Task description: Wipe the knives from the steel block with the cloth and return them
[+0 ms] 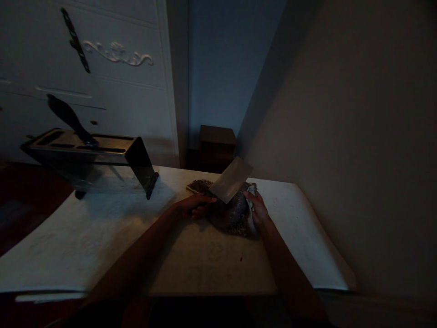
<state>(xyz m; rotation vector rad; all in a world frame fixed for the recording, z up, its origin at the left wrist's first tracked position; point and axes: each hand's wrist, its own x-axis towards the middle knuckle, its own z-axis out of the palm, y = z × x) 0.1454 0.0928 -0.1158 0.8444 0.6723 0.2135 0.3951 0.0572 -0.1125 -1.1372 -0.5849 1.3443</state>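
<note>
1. Main risk, by my judgement: a cut on the right hand [256,208], near the blade; likely cause, a slip of the cleaver [231,180] or too sudden a turn of the wrist.
2. Second risk: a nick in the cloth [235,216]; likely cause, bunched, uneven folds close to the edge, plus dim light.
3. Left hand [198,205]: seemingly curled around the cleaver's handle, itself hidden; thumb near the blade's lower left corner.
4. Right hand: grasping the cloth's right side between thumb and fingers.
5. Cleaver: up and to the right from the left hand, tilted, over the cloth; touching it or not, cannot tell.
6. Cloth: on the table [287,200], between both hands.
</note>
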